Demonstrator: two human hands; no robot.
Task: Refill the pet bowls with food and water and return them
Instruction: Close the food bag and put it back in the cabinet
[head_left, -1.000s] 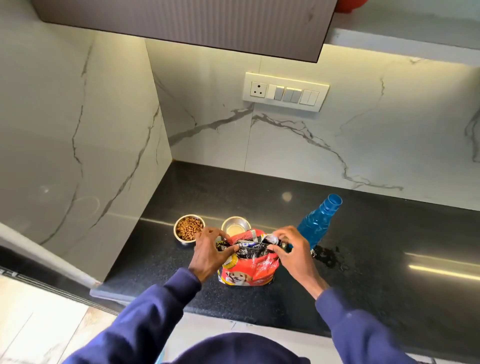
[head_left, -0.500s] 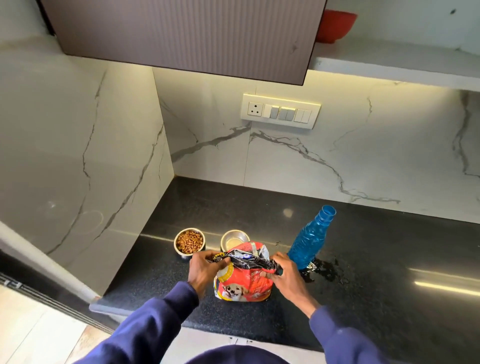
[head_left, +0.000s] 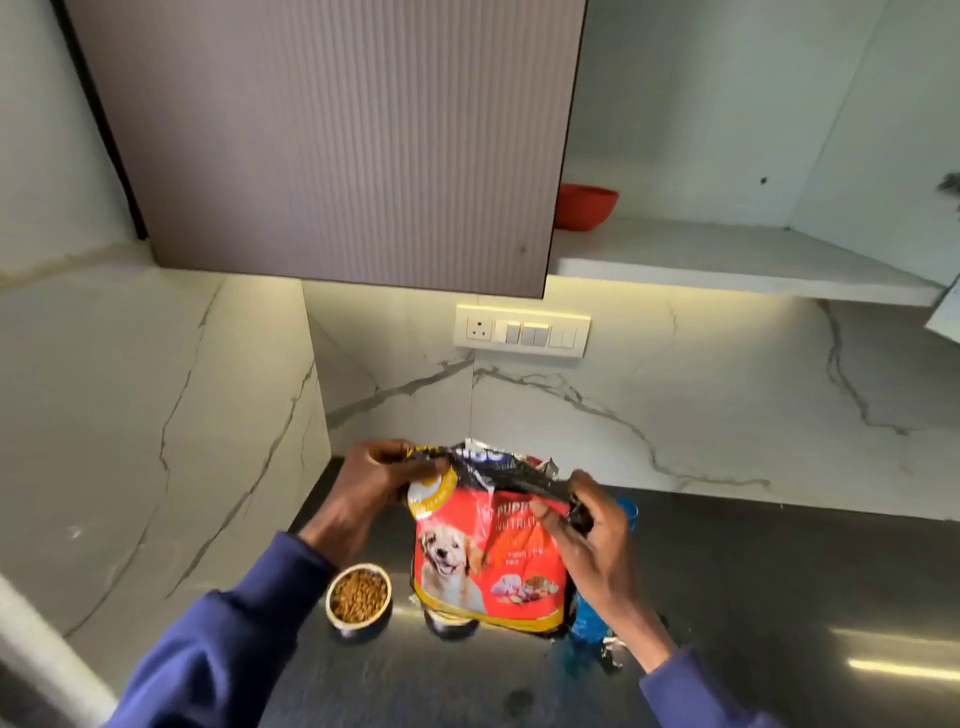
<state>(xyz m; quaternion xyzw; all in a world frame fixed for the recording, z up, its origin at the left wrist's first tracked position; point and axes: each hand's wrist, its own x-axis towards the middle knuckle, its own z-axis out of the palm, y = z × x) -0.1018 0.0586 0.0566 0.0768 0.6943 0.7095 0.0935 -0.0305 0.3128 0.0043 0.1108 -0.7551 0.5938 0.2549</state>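
A red puppy-food bag (head_left: 488, 556) hangs in the air above the black counter (head_left: 753, 597), its folded dark top gripped at both corners. My left hand (head_left: 374, 488) pinches the top left corner and my right hand (head_left: 587, 535) holds the top right. A steel bowl (head_left: 358, 597) full of brown kibble stands on the counter below my left wrist. The second steel bowl (head_left: 451, 626) shows only as a dark sliver under the bag. The blue water bottle (head_left: 589, 621) is mostly hidden behind the bag and my right hand.
A ribbed brown wall cabinet (head_left: 332, 140) hangs overhead. To its right, a white shelf (head_left: 727, 260) carries a red bowl (head_left: 584, 205). A switch panel (head_left: 522, 331) sits on the marble backsplash. Water is spilled near the bottle's base (head_left: 610, 652).
Both hands have lifted the food bag off the counter, up in front of the backsplash. The view has tilted upward, showing the cabinet and shelf.
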